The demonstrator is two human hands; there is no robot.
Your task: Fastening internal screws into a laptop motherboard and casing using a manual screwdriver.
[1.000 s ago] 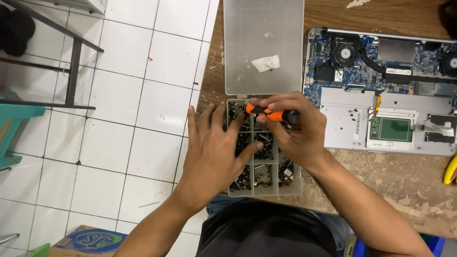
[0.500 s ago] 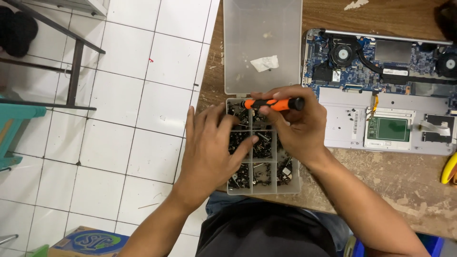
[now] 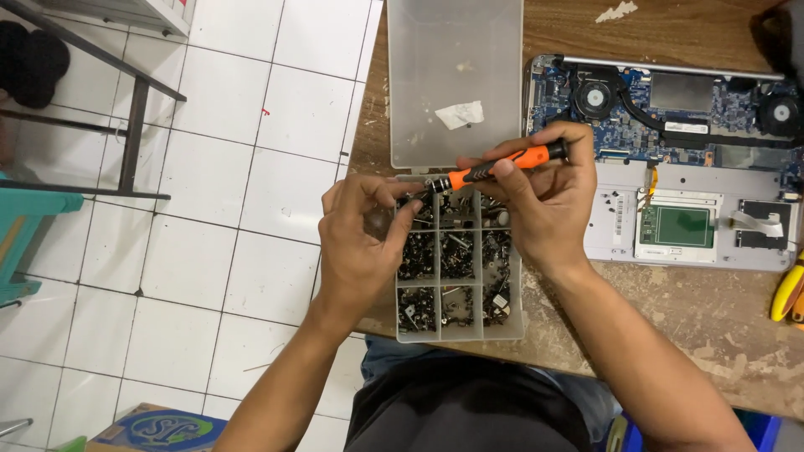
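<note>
Wooden bench, worn and scuffed, edge nearest the person; white tiled floor off to one side with a dark metal frame standing on it. A printed cardboard box sits on the floor close by.

At the near bench edge: clear compartment box, gridded, full of small dark screws and bits. Its open lid lies flat beyond it, with a scrap of white paper on it.

Left hand: over the box's left side, fingers curled, thumb and fingertips pressed together on something tiny at the screwdriver tip; can't tell what.

Right hand: closed around an orange-and-black screwdriver, pinched between thumb and fingers, shaft lying roughly level above the box's far row, tip pointing at the left hand.

Further out, right of the box: opened laptop, bottom cover off, blue board, two fans and a green-faced module exposed. Yellow tool handle at the right edge.
</note>
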